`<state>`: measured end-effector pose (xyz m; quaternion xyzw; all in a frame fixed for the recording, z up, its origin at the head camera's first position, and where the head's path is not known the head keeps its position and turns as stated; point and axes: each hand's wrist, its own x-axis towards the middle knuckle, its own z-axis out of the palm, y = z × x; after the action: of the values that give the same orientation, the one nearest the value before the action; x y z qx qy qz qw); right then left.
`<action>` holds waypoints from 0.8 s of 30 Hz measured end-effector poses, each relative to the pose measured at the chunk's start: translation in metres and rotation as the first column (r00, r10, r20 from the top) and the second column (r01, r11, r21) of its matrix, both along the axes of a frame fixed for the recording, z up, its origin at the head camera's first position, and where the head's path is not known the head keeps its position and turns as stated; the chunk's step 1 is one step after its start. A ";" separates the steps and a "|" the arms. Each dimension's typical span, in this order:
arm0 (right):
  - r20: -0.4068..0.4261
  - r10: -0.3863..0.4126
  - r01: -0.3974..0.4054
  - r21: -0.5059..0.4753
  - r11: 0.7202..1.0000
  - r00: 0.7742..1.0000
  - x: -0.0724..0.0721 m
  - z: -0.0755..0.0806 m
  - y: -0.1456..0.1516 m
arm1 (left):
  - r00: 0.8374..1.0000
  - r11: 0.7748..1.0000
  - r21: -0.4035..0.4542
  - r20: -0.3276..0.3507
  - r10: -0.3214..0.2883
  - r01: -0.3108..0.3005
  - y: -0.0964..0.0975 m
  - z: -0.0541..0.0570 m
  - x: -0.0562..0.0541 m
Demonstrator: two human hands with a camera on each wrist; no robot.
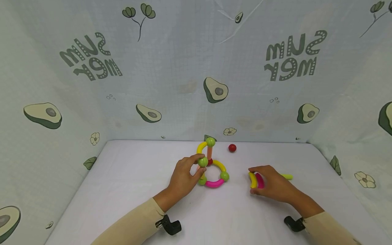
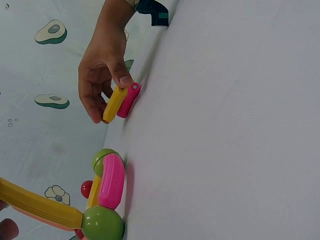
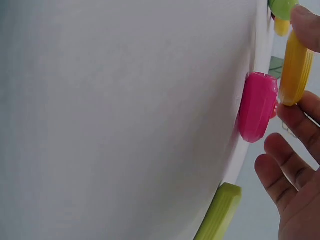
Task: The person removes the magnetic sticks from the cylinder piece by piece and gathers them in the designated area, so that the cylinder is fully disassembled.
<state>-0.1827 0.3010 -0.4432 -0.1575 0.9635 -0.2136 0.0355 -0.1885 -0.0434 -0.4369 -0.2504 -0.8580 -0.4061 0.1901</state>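
The yellow curved rod (image 3: 296, 70) is off to the right side of the counter (image 1: 128, 200), its two ends pinched between the thumb and a fingertip of the right hand (image 1: 273, 182), whose other fingers are loosely bent. Just beside it, a loose pink rod (image 3: 258, 107) rests on the white surface; a lime rod (image 1: 287, 176) lies beyond that hand. Well apart, the left hand (image 1: 182, 175) pinches a green ball (image 1: 202, 162) on a ball-and-rod frame (image 1: 215, 184), with a ring low down and an upright part above. A loose red ball (image 1: 232, 148) sits farther back. Held only at its tips, the yellow piece could swivel or slip out if the pressure comes off-centre, and a low sweep of those fingers could knock the pink one. An uneven tug by the left thumb and finger might pull the frame's joints apart.
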 end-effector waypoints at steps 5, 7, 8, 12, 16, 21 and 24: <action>0.006 0.008 -0.008 0.007 1.000 1.000 0.000 -0.001 0.002 | 1.000 1.000 0.006 -0.001 -0.002 0.002 0.000 0.000 0.001; 0.007 0.016 -0.016 0.015 1.000 1.000 0.000 -0.002 0.002 | 1.000 1.000 0.005 -0.003 -0.002 0.002 -0.001 -0.001 0.001; 0.009 0.018 -0.018 0.021 1.000 1.000 -0.001 -0.002 0.002 | 1.000 1.000 0.002 -0.004 -0.001 0.001 -0.001 -0.001 0.001; 0.022 0.019 -0.020 0.041 0.999 1.000 -0.001 -0.003 0.003 | 1.000 1.000 -0.006 -0.003 -0.007 0.007 -0.001 -0.002 0.000; 0.024 0.017 -0.018 0.060 0.998 1.000 -0.002 -0.004 0.005 | 1.000 1.000 -0.008 0.001 -0.010 0.010 -0.001 -0.001 0.000; 0.022 0.021 -0.023 0.065 0.998 1.000 -0.003 -0.004 0.007 | 1.000 1.000 -0.002 0.010 -0.011 0.011 -0.002 -0.001 0.001; 0.027 0.024 -0.025 0.057 0.998 0.999 -0.002 -0.004 0.006 | 1.000 1.000 0.001 0.016 -0.014 0.014 -0.002 -0.001 0.002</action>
<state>-0.1852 0.3073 -0.4473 -0.1654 0.9667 -0.1873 0.0551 -0.1868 -0.0451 -0.4381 -0.2530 -0.8576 -0.4097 0.1808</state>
